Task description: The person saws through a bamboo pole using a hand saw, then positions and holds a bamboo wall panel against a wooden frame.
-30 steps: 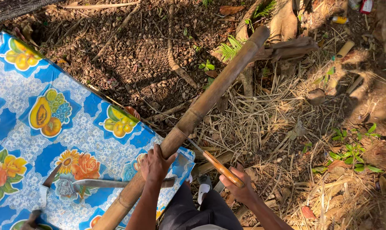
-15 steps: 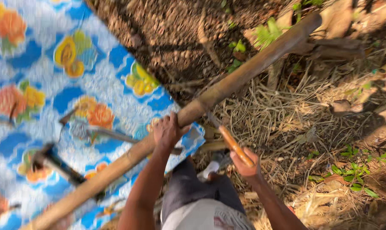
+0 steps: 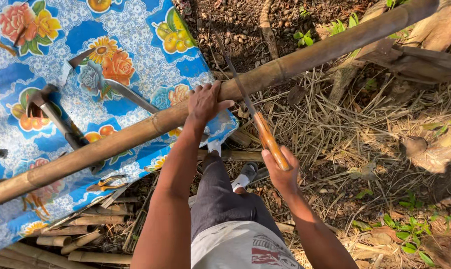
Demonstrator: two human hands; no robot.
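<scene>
A long brown bamboo pole (image 3: 305, 59) runs from the lower left to the upper right, across a blue flowered cloth (image 3: 150, 50). My left hand (image 3: 204, 102) grips the pole near its middle, just past the cloth's edge. My right hand (image 3: 281, 170) holds a long knife (image 3: 245, 102) by its orange wooden handle. The thin blade crosses the pole right beside my left hand and points away from me.
On the cloth lie a hammer (image 3: 53, 112), a curved metal blade (image 3: 111, 82) and small pliers (image 3: 105, 184). Cut bamboo pieces (image 3: 71, 239) lie at the lower left. Dry straw, soil and rough wood (image 3: 424, 55) cover the ground to the right.
The view has tilted, so the pole now lies flatter across the picture. Both hands keep their hold. The knife blade stays across the pole beside my left hand.
</scene>
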